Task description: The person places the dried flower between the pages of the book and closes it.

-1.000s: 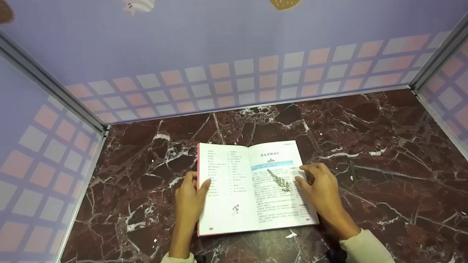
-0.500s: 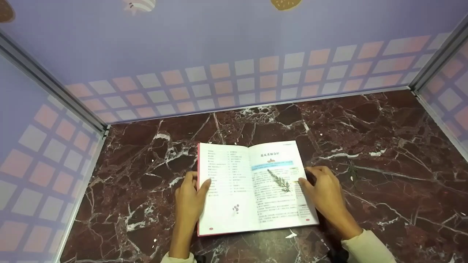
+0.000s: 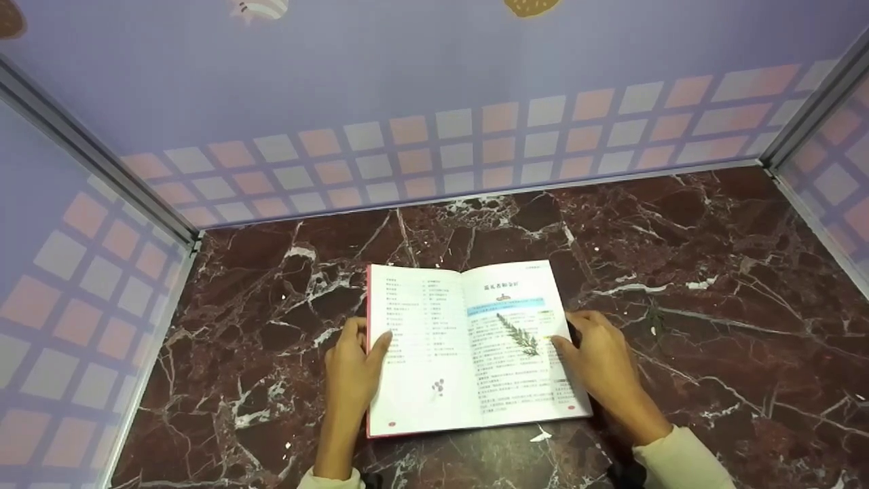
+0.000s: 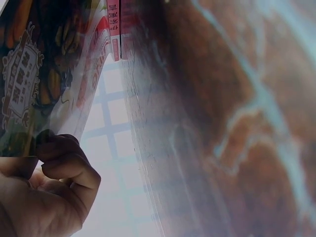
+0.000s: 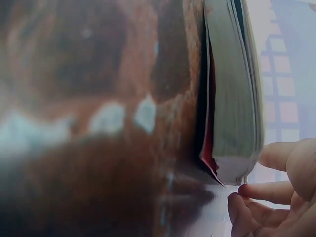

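An open book (image 3: 421, 401) with printed pages and a red cover edge lies on the marble table. On its right page rests a green sprig (image 3: 519, 336) with needle-like leaves, perhaps rosemary. My left hand (image 3: 349, 373) grips the book's left side, thumb on the page. In the left wrist view, curled fingers (image 4: 74, 168) hold the edge of the dark, illustrated cover (image 4: 39, 74). At the right edge, my right hand (image 3: 604, 360) holds the book with its thumb on the page. The right wrist view shows the thick page block (image 5: 232, 98) beside the thumb and fingers (image 5: 269, 192).
Another small green sprig (image 3: 655, 319) lies on the marble table (image 3: 713, 380) to the right. A white scrap (image 3: 541, 435) sits just below the book. Purple panels with pink and white squares (image 3: 499, 149) enclose the back and both sides.
My right hand has shifted slightly rightward, from fingertips over the right page to the book's right edge. The left hand, book and sprig stay where they were.
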The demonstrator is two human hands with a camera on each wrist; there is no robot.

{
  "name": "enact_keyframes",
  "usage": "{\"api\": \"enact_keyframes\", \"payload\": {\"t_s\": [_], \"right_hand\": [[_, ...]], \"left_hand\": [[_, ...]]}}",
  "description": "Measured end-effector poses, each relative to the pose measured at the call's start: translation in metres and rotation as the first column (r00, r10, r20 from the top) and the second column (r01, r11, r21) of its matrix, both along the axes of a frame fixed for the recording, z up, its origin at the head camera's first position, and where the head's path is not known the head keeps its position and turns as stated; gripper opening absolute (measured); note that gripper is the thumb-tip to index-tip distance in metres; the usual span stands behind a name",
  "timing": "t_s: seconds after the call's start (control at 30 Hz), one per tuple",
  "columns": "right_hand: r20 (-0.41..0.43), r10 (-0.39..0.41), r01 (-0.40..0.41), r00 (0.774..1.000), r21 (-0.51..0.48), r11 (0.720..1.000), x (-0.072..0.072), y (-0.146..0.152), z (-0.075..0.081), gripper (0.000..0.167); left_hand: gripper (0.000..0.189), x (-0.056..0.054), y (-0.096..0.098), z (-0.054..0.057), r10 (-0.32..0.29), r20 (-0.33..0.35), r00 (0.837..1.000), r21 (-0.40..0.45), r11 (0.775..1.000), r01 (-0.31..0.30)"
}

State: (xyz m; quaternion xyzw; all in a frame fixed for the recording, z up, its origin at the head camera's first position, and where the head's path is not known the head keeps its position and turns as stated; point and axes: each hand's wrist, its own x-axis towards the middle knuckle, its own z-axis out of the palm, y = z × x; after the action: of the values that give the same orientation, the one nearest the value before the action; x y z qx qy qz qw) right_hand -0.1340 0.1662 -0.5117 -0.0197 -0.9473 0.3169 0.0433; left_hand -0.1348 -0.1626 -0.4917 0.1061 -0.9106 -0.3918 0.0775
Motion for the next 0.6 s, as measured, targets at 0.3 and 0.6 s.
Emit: {"api": "enact_keyframes", "payload": {"t_s": [0.3,0.6], "right_hand": [[-0.037,0.017,-0.012,0.999,0.127,0.992,0.002,-0.0037,0.0028,0.05],[-0.113,0.047,-0.023,0.992,0.202,0.979,0.0045,-0.0097,0.0027,0.044]], "left_hand": [[0.033,-0.0007,0.0002,-0.0008,-0.006,-0.008,1.0,0.001,1.0,0.006],[0.033,-0.001,-0.0005,-0.0006,-0.012,0.005,1.0,0.017,1.0,0.012]]}}
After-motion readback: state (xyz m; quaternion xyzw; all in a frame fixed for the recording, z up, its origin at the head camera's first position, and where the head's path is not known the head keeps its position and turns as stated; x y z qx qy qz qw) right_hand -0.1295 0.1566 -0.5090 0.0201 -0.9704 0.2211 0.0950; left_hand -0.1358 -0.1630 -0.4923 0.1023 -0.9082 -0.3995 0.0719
